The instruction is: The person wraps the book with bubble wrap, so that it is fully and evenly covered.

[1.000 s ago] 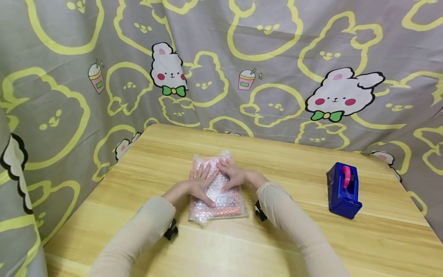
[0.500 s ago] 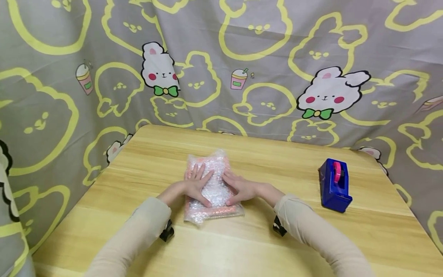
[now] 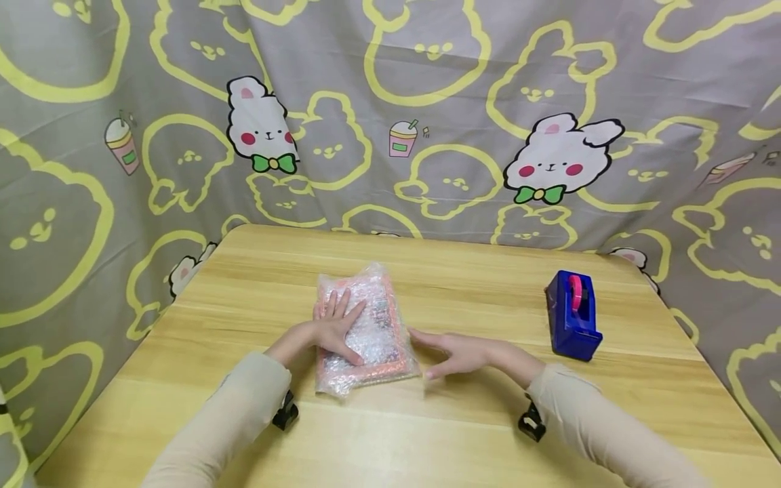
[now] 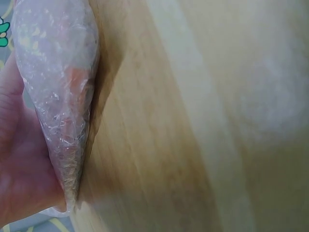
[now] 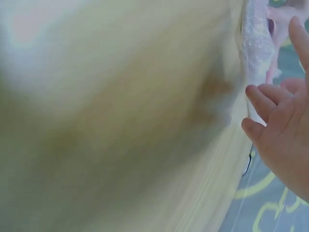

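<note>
A flat rectangular item in bubble wrap [image 3: 372, 339] lies on the table, with an orange-pink border showing through the clear plastic. My left hand [image 3: 334, 333] rests on its left part, fingers spread. The left wrist view shows the bubble wrap [image 4: 58, 72] from its side edge, with the left palm [image 4: 24, 164] against it. My right hand [image 3: 460, 352] is just off the package's right edge, fingers extended and holding nothing. In the right wrist view the right hand [image 5: 287, 125] has its fingers loosely bent, with the wrapped package beyond them.
A blue tape dispenser [image 3: 573, 318] with a pink roll of tape [image 3: 575, 293] stands on the right side of the wooden table [image 3: 464, 434]. A grey curtain [image 3: 342, 61] with cartoon animals hangs along the table's back and sides.
My right hand has lifted off the package and moved right, past its edge toward the tape dispenser. My left hand has stayed on the package. The head view has turned slightly right.
</note>
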A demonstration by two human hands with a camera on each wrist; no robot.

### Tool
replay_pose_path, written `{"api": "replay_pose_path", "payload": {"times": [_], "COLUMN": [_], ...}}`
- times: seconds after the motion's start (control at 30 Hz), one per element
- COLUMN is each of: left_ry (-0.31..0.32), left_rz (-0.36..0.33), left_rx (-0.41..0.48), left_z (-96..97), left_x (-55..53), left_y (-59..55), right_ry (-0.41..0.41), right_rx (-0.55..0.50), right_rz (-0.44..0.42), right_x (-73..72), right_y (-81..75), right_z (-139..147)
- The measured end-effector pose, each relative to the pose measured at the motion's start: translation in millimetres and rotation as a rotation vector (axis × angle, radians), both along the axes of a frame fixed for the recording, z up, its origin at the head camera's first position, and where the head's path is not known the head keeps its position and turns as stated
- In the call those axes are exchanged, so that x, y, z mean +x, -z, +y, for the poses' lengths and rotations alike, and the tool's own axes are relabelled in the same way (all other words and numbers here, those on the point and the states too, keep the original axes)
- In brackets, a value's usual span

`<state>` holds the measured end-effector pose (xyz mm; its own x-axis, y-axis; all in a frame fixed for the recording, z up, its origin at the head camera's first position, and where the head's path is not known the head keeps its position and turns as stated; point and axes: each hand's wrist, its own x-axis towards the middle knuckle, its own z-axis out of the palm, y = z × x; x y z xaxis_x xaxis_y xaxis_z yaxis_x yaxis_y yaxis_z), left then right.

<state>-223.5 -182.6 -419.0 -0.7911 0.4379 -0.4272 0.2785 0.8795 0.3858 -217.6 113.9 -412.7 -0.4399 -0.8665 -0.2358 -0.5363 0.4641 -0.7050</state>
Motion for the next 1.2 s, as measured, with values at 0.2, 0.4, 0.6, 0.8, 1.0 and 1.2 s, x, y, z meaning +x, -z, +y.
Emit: {"api": "replay_pose_path", "payload": {"times": [0.2, 0.4, 0.6, 0.8, 1.0, 1.2], "left_ry": [0.003, -0.005, -0.002, 0.002, 0.005, 0.008], "left_rz": [-0.001, -0.001, 0.004, 0.011, 0.011, 0.012], "left_rx": [0.004, 0.009, 0.006, 0.003, 0.006, 0.010], "left_z": [0.1, -0.2, 0.3, 0.7, 0.8, 0.4], "left_x": [0.2, 0.6, 1.2, 1.1, -0.4, -2.2], "left_y": [-0.3, -0.2, -0.5, -1.2, 0.5, 3.8], "right_ry": [0.083, 0.200, 0.327, 0.403, 0.573, 0.705], "right_rx": [-0.147, -0.296, -0.458, -0.579, -0.582, -0.601], "right_rz": [-0.094, -0.094, -0.087, -0.094, -0.024, -0.011], "right_x": [11.6, 20.3, 33.3, 41.6, 48.6, 51.9], "right_y": [-2.5, -6.7, -13.1, -18.9, -18.7, -12.5], "right_z": [45.9, 93.3, 134.5, 166.4, 192.8, 211.8]}}
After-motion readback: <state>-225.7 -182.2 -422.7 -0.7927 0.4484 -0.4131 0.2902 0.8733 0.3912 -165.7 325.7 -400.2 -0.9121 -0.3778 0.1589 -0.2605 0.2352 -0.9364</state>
